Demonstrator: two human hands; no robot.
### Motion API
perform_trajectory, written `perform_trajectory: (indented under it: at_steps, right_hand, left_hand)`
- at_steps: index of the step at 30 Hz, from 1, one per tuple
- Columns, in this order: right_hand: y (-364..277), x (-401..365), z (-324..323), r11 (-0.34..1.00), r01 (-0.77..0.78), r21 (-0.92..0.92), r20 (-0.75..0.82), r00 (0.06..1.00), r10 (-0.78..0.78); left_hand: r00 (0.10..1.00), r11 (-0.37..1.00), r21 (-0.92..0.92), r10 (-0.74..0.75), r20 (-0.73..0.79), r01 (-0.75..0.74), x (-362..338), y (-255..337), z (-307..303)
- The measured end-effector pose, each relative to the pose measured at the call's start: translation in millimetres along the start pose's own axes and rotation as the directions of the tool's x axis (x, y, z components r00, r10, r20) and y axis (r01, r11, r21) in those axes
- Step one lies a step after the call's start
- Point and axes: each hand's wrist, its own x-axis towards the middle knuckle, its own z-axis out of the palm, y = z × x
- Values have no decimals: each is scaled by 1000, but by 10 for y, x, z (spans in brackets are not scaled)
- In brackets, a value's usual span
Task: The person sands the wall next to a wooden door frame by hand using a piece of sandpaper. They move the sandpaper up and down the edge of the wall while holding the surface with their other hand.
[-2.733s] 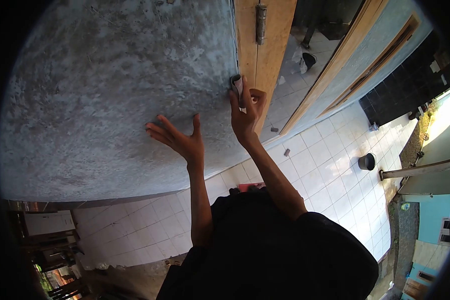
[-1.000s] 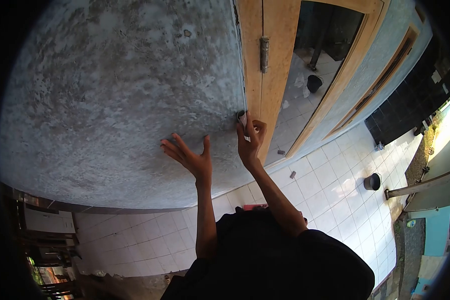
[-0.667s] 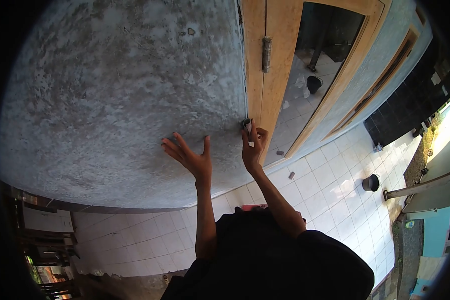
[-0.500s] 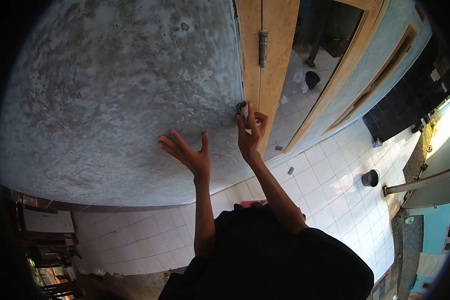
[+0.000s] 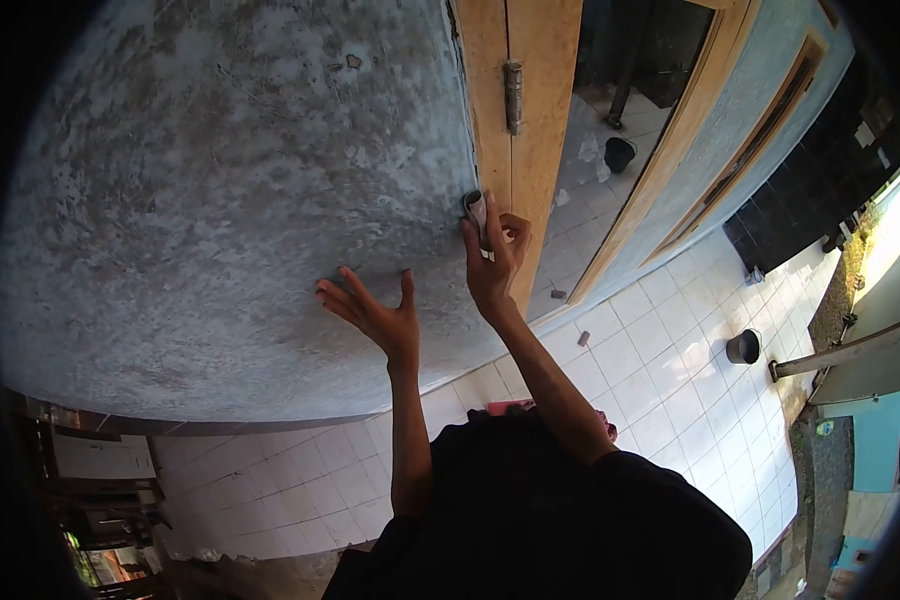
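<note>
My right hand [image 5: 494, 268] pinches a rolled piece of sandpaper [image 5: 477, 208], greyish with a paler face, between thumb and fingers. It sits against the wall's edge, right beside the wooden door frame [image 5: 492, 150]. Lower and to the left, my left hand [image 5: 378, 318] is open, fingers spread, its fingertips at the patchy blue-grey wall [image 5: 220, 200]. Nothing is held in it. A metal hinge [image 5: 513, 98] is fixed on the wood above my right hand.
Glass [image 5: 595, 190] in the door reflects the porch. White floor tiles [image 5: 660, 370] run below the wall. On them stand a dark bucket [image 5: 742, 347] and a small grey block [image 5: 583, 339]. A post [image 5: 840, 358] rises at the right.
My right hand has slid slightly up along the frame edge with the sandpaper. My left hand stays spread at the wall. The whole view has shifted a little.
</note>
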Motion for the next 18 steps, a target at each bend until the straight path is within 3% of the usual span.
perform_trajectory:
  at_steps: [6, 14, 18]
  right_hand:
    - [178, -356, -90, 997, -32, -64, 75, 996, 37]
    - [-190, 173, -15, 998, -15, 62, 6, 1000, 15]
    - [101, -245, -16, 992, -99, 75, 58, 994, 94]
  left_hand:
    - [1000, 1000, -1, -12, 3, 12, -14, -31, 1]
    - [999, 998, -46, -31, -11, 30, 79, -34, 26]
    - [1000, 1000, 1, 9, -28, -9, 344, 76, -132]
